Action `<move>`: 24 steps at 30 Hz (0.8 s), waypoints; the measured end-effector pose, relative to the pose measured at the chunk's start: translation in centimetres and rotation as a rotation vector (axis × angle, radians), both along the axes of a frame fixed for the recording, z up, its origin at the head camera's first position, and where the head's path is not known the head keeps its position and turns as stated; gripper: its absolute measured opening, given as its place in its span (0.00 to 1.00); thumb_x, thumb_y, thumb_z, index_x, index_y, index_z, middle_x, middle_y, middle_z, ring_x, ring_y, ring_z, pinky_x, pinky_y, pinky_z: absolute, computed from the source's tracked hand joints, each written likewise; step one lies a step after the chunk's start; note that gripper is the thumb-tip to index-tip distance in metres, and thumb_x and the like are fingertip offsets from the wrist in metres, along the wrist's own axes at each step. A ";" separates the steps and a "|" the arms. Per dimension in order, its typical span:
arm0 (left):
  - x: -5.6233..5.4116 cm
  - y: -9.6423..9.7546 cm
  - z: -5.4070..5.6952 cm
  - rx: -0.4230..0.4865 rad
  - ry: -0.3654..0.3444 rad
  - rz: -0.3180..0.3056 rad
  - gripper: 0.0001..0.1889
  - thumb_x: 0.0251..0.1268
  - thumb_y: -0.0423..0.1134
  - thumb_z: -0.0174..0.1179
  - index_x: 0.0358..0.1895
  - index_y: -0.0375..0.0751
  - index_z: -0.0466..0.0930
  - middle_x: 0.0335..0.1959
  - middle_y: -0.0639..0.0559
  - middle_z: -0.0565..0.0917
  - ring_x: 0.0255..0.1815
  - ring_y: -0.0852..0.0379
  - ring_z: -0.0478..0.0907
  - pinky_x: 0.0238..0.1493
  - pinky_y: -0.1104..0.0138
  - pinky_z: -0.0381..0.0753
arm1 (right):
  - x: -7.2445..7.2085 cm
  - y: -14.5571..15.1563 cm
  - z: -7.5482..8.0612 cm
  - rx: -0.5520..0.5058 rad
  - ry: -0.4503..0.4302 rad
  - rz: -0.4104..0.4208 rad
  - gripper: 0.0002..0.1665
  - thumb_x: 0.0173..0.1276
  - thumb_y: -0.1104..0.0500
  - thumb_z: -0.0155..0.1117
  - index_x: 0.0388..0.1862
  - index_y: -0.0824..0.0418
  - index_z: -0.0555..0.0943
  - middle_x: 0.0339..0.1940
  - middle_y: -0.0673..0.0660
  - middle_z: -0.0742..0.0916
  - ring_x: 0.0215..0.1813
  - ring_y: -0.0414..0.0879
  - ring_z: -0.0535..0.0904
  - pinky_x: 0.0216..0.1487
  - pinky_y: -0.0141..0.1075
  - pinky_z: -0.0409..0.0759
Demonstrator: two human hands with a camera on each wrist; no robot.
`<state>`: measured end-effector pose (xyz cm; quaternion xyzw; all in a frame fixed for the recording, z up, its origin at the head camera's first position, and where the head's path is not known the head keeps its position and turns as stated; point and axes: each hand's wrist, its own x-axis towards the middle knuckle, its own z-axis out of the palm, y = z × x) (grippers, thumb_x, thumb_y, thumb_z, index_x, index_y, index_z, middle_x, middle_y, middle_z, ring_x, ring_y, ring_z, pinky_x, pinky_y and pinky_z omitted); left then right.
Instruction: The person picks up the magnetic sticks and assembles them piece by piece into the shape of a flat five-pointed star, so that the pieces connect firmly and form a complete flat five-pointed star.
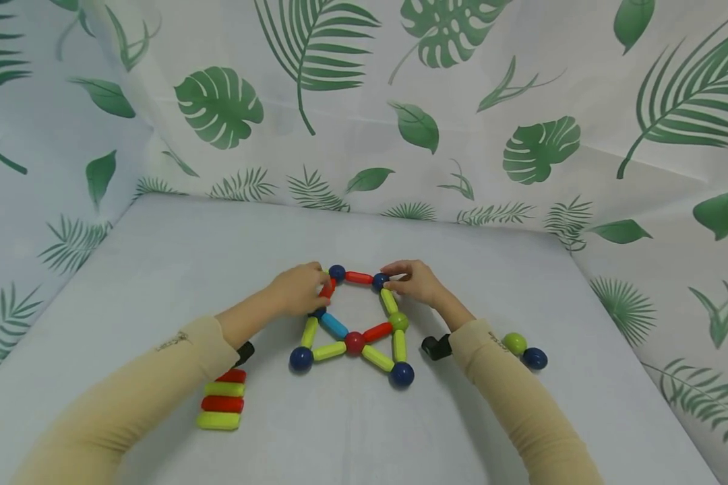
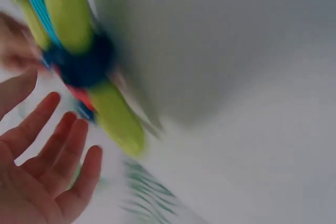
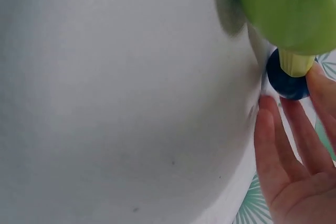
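The frame [image 1: 354,343] is seen between and nearside of the hands; a navy ball [image 1: 380,282] is pinched by the right hand [image 1: 418,281]; nothing is held by the left hand [image 1: 300,289], loosely spread; the frame could be pulled apart by one-sided lifting.

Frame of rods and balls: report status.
Left grip relaxed beside red rod; right grip pinches far-right blue ball; frame shows three loops; loose rods lie apart, nothing seen blocking.
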<state>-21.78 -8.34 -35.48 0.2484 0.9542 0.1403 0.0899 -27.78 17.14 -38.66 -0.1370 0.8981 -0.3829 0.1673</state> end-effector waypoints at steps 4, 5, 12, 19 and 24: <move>3.7 0.6 0.0 -0.048 -0.017 -0.073 0.13 0.54 0.48 0.65 0.36 0.42 0.80 0.36 0.51 0.74 0.32 0.58 0.71 0.31 0.69 0.74 | 0.0 0.0 -0.1 -0.001 0.032 0.052 0.22 0.64 0.61 0.60 0.58 0.59 0.75 0.57 0.62 0.77 0.52 0.54 0.76 0.48 0.40 0.77; 4.4 0.7 -0.1 -0.058 -0.020 -0.077 0.14 0.53 0.48 0.65 0.34 0.42 0.80 0.35 0.52 0.74 0.30 0.59 0.70 0.29 0.69 0.74 | 0.1 -0.1 0.0 0.005 0.034 0.059 0.22 0.64 0.61 0.59 0.58 0.60 0.75 0.57 0.62 0.77 0.53 0.54 0.75 0.48 0.40 0.77; 6.8 0.3 -0.5 -0.076 -0.067 -0.050 0.14 0.49 0.44 0.69 0.31 0.40 0.77 0.27 0.53 0.71 0.25 0.58 0.68 0.26 0.69 0.72 | 0.2 0.0 0.4 0.044 0.021 0.064 0.20 0.64 0.62 0.59 0.56 0.61 0.76 0.55 0.62 0.78 0.50 0.52 0.76 0.47 0.39 0.78; 6.7 -1.0 -0.6 -0.037 -0.070 0.031 0.16 0.45 0.42 0.71 0.27 0.40 0.72 0.22 0.52 0.70 0.23 0.56 0.67 0.24 0.67 0.68 | 1.2 1.0 1.3 0.081 0.060 0.116 0.18 0.61 0.63 0.63 0.51 0.65 0.79 0.50 0.62 0.81 0.48 0.54 0.78 0.47 0.42 0.78; 5.7 -2.2 -0.3 -0.004 -0.065 0.063 0.15 0.43 0.40 0.72 0.24 0.40 0.73 0.20 0.53 0.70 0.24 0.57 0.67 0.24 0.68 0.68 | 2.4 1.7 1.7 0.105 0.058 0.114 0.18 0.58 0.62 0.67 0.48 0.65 0.80 0.46 0.61 0.83 0.46 0.53 0.80 0.46 0.41 0.78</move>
